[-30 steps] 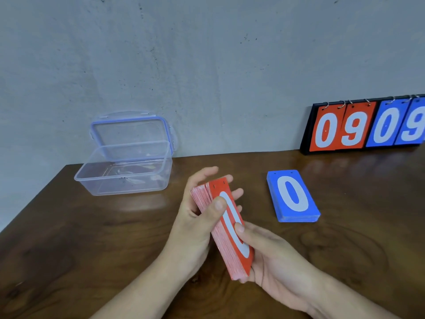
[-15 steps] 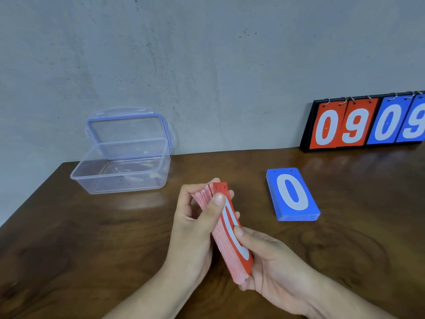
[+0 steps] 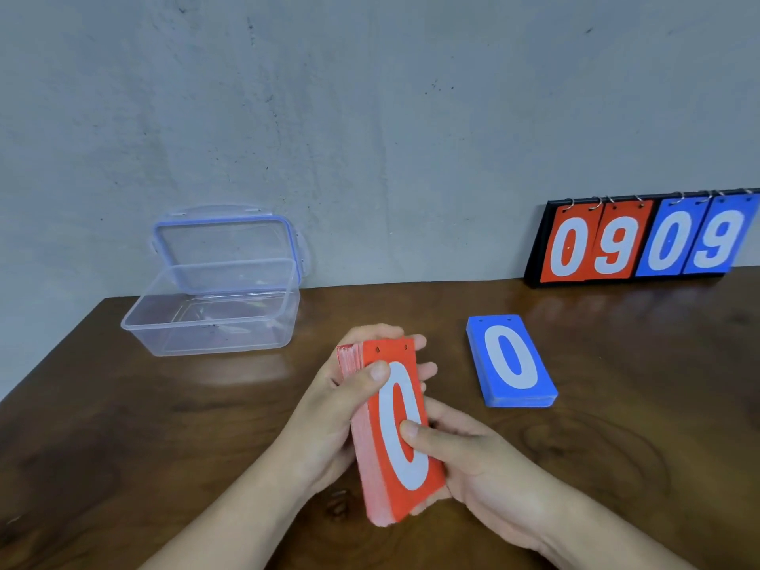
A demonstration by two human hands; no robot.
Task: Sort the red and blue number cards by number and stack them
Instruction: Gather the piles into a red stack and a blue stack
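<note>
Both hands (image 3: 329,409) (image 3: 473,458) grip red stack (image 3: 395,438), long axis fwd; blue stack (image 3: 512,359) lies fwd-right, nearer R hand.

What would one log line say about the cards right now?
left hand, right hand: hold red stack | blue stack: on table | box: open

Head view — forward and down, close over table (image 3: 164,446).

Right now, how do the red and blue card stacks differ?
The red card stack is held tilted by the left hand and right hand; the blue card stack lies flat on the table, untouched. Red's edges fan slightly; blue's look flush. Both show a white 0.
</note>
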